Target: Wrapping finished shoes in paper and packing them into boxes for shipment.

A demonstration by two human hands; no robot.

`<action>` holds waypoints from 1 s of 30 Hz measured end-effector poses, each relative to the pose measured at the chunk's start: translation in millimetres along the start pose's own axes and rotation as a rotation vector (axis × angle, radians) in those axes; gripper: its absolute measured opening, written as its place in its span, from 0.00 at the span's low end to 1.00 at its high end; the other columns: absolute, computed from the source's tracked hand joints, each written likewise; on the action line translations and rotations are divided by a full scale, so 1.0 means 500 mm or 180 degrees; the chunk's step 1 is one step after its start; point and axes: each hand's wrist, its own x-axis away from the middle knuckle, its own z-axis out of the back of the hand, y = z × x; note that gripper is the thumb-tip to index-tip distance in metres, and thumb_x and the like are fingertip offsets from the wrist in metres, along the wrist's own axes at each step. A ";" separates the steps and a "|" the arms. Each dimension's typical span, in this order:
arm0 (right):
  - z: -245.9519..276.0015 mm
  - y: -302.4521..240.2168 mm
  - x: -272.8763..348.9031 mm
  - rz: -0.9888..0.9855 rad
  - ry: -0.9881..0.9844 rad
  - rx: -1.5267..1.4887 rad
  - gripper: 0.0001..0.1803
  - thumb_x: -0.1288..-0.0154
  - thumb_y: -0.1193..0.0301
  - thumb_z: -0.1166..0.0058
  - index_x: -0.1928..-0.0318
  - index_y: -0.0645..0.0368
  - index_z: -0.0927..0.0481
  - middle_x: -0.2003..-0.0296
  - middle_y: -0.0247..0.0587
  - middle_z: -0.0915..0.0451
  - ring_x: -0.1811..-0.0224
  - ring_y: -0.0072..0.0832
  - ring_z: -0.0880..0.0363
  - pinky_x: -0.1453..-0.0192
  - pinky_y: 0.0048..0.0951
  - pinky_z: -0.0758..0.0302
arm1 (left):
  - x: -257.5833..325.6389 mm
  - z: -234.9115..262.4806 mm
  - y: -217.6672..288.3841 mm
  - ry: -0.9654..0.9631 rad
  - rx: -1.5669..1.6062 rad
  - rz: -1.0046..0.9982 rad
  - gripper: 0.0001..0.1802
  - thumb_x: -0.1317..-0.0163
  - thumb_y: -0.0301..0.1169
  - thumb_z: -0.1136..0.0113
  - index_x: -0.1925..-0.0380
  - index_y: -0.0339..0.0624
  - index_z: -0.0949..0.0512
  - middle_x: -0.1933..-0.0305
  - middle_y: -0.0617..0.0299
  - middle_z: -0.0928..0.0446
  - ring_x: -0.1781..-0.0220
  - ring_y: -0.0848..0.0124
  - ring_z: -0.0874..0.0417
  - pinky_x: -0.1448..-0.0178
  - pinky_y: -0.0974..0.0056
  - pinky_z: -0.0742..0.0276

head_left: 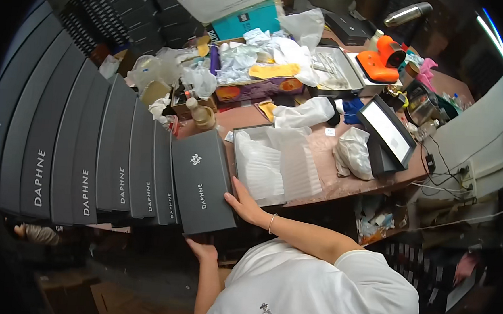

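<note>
Left hand (201, 249) fingers under dark box (201, 181)
</note>
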 end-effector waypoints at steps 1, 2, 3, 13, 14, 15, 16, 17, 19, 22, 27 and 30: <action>0.006 -0.023 0.002 0.0452 -0.0014 0.0326 0.39 0.30 0.56 0.53 0.30 0.68 0.50 0.31 0.63 0.47 0.27 0.52 0.49 0.25 0.41 0.51 | -0.044 0.017 -0.011 -0.0697 0.0186 0.0162 0.30 0.29 0.53 0.62 0.36 0.45 0.36 0.33 0.57 0.35 0.34 0.59 0.34 0.31 0.51 0.39; 0.009 -0.069 0.009 0.0926 -0.0065 0.0636 0.37 0.30 0.56 0.53 0.30 0.65 0.47 0.32 0.62 0.46 0.28 0.52 0.48 0.25 0.43 0.51 | -0.115 0.050 -0.031 -0.1372 0.0387 0.0285 0.31 0.30 0.53 0.63 0.35 0.46 0.36 0.32 0.58 0.36 0.33 0.58 0.35 0.30 0.51 0.40; 0.011 -0.102 0.011 0.1383 -0.0090 0.0937 0.36 0.31 0.56 0.53 0.30 0.63 0.45 0.32 0.61 0.44 0.28 0.53 0.48 0.26 0.45 0.51 | -0.109 0.035 -0.032 -0.1700 0.0690 0.0461 0.30 0.30 0.52 0.62 0.35 0.48 0.37 0.31 0.59 0.37 0.31 0.58 0.36 0.29 0.50 0.41; 0.015 -0.141 -0.005 0.2184 -0.1032 0.2748 0.41 0.36 0.39 0.58 0.34 0.58 0.34 0.34 0.57 0.39 0.29 0.51 0.47 0.26 0.51 0.53 | -0.124 0.025 -0.110 -0.2378 0.1908 0.0869 0.31 0.31 0.50 0.61 0.32 0.47 0.40 0.29 0.59 0.39 0.29 0.61 0.38 0.28 0.51 0.41; 0.044 -0.162 -0.001 0.2163 -0.1119 0.2662 0.42 0.36 0.39 0.58 0.34 0.58 0.34 0.34 0.58 0.39 0.29 0.52 0.47 0.26 0.52 0.52 | -0.088 0.028 -0.123 -0.2516 0.2319 0.1140 0.32 0.30 0.50 0.61 0.32 0.47 0.40 0.29 0.59 0.39 0.29 0.61 0.37 0.29 0.51 0.41; 0.070 -0.179 0.003 0.2133 -0.1212 0.2561 0.42 0.37 0.38 0.58 0.34 0.59 0.34 0.34 0.58 0.38 0.29 0.52 0.47 0.27 0.52 0.52 | -0.055 0.030 -0.121 -0.2521 0.2388 0.1239 0.32 0.31 0.51 0.60 0.32 0.47 0.41 0.30 0.58 0.38 0.30 0.61 0.37 0.30 0.51 0.39; 0.095 -0.193 0.003 0.2129 -0.1394 0.2499 0.46 0.40 0.34 0.57 0.34 0.59 0.34 0.35 0.60 0.38 0.30 0.54 0.45 0.27 0.53 0.51 | -0.020 0.035 -0.118 -0.2517 0.2460 0.1322 0.33 0.32 0.53 0.60 0.32 0.47 0.41 0.30 0.58 0.38 0.31 0.60 0.36 0.31 0.50 0.38; 0.122 -0.218 -0.002 0.2167 -0.1665 0.2397 0.47 0.41 0.34 0.56 0.34 0.60 0.34 0.35 0.61 0.37 0.30 0.55 0.44 0.27 0.53 0.51 | 0.017 0.034 -0.114 -0.2378 0.2223 0.1259 0.35 0.33 0.55 0.60 0.32 0.47 0.41 0.30 0.58 0.38 0.32 0.59 0.34 0.33 0.50 0.35; 0.177 -0.277 -0.017 0.2196 -0.2193 0.2149 0.50 0.44 0.32 0.54 0.34 0.60 0.34 0.36 0.61 0.37 0.31 0.56 0.43 0.28 0.53 0.50 | 0.116 0.033 -0.095 -0.2045 0.1717 0.1164 0.38 0.35 0.60 0.59 0.32 0.48 0.42 0.31 0.57 0.37 0.34 0.58 0.32 0.37 0.49 0.30; 0.214 -0.325 -0.133 0.2226 -0.3108 0.1601 0.53 0.47 0.34 0.46 0.36 0.67 0.34 0.39 0.64 0.33 0.35 0.56 0.36 0.33 0.45 0.38 | 0.259 0.007 -0.046 -0.1539 0.0829 0.1088 0.44 0.39 0.67 0.58 0.32 0.50 0.42 0.32 0.57 0.36 0.37 0.56 0.28 0.43 0.49 0.21; 0.168 -0.314 -0.415 0.1351 -0.4256 0.1159 0.48 0.46 0.36 0.44 0.43 0.71 0.27 0.52 0.59 0.21 0.47 0.45 0.21 0.43 0.34 0.27 | 0.288 -0.146 -0.009 -0.0846 0.1044 0.0700 0.47 0.42 0.72 0.60 0.36 0.45 0.38 0.41 0.49 0.30 0.51 0.50 0.22 0.53 0.50 0.17; 0.119 -0.301 -0.484 0.0563 -0.3697 0.1545 0.48 0.45 0.34 0.47 0.43 0.69 0.25 0.49 0.58 0.21 0.44 0.45 0.24 0.38 0.37 0.30 | 0.203 -0.155 -0.002 -0.0923 0.0136 0.0247 0.46 0.42 0.72 0.59 0.50 0.35 0.32 0.49 0.45 0.29 0.52 0.48 0.23 0.47 0.42 0.24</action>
